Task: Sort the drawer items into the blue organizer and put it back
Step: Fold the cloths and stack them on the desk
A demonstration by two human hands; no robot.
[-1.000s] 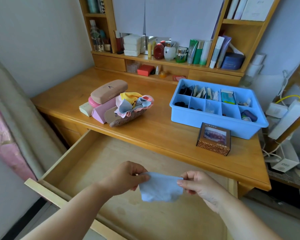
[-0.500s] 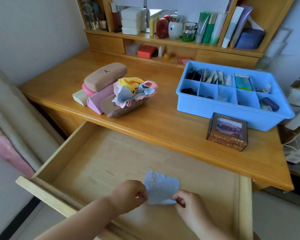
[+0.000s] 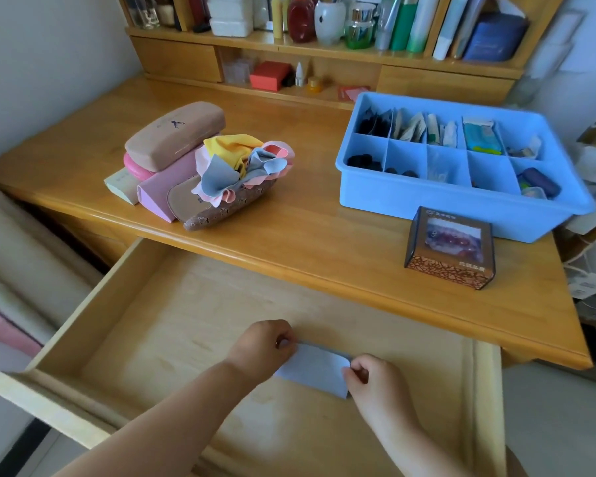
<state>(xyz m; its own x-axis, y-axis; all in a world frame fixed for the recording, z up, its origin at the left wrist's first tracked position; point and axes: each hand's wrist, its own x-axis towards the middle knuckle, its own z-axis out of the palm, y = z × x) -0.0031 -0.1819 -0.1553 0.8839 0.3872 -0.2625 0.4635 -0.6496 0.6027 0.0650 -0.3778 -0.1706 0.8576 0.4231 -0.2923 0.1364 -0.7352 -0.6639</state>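
Both hands over the open drawer (image 3: 93, 325): left hand (image 3: 262, 349) and right hand (image 3: 375, 380) each pinch an end of a pale blue cloth (image 3: 315, 370). Beyond, on the table (image 3: 307, 235): brown box (image 3: 449, 247), then the blue organizer (image 3: 427, 197), filled, at right.

cloth (image 3: 312, 371): ends hidden under hands | blue organizer (image 3: 427, 197): small contents indistinct | shelf (image 3: 324, 51): top cropped
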